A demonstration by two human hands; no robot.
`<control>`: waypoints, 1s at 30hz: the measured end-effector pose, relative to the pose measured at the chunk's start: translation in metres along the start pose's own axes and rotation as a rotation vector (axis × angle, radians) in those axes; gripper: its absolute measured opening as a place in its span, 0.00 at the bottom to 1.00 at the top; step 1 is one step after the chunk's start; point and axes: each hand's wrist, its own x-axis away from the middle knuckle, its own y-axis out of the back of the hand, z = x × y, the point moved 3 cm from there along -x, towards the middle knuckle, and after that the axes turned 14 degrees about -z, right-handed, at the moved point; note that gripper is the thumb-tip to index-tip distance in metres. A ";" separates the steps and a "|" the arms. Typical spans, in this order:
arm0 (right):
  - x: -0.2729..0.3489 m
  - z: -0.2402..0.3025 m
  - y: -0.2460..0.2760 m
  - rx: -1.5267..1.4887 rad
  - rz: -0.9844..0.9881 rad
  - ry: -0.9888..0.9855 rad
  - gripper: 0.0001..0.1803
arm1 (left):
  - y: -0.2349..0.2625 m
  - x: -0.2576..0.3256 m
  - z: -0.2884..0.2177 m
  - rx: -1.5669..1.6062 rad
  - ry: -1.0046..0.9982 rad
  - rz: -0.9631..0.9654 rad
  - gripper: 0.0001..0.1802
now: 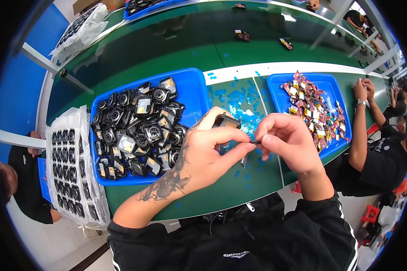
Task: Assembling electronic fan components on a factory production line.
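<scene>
Black and small, a module (226,121) sits clamped in the curled fingers of the left hand (206,151), while the right hand (288,141) pinches a thin dark tab (255,142) between thumb and forefinger (both grips tight) above the green table (221,192), between two blue trays (192,88), amid scattered blue film scraps (234,100)

Both forearms enter from the near edge and meet mid-frame. Left hand (210,149): tattooed, sleeve pushed up, fingers curled in a closed grip, index extended right. Right hand (287,140): thumb and index pinched shut, touching the left index tip.
</scene>
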 end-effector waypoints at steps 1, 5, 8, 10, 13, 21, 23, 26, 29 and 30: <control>0.001 0.002 0.001 0.109 -0.028 0.107 0.10 | -0.001 -0.001 0.000 -0.002 -0.001 0.003 0.07; 0.000 0.003 0.002 0.135 0.055 0.032 0.09 | -0.001 0.000 0.001 -0.040 -0.085 -0.029 0.08; -0.004 -0.006 0.000 -0.089 0.125 -0.179 0.08 | -0.002 -0.002 -0.003 -0.140 -0.335 -0.066 0.09; -0.007 -0.008 -0.003 -0.046 0.023 -0.123 0.06 | -0.003 -0.002 -0.007 -0.242 -0.525 -0.104 0.10; -0.019 -0.028 0.001 0.354 -0.167 0.155 0.04 | -0.007 0.004 -0.002 -0.191 -0.373 -0.126 0.09; 0.000 -0.010 -0.010 0.383 -0.306 0.422 0.09 | -0.011 0.005 0.024 0.311 0.242 -0.155 0.08; -0.004 -0.011 -0.016 0.301 -0.293 0.531 0.08 | -0.011 0.006 0.020 0.318 0.240 -0.163 0.09; -0.002 -0.008 -0.011 0.208 -0.362 0.515 0.07 | -0.009 0.003 0.021 0.363 0.167 -0.148 0.14; 0.004 -0.003 -0.007 0.342 -0.362 0.527 0.08 | -0.008 0.003 0.024 0.443 0.385 -0.096 0.19; 0.003 0.001 -0.014 0.423 -0.321 0.502 0.09 | -0.007 0.003 0.024 0.442 0.385 -0.103 0.19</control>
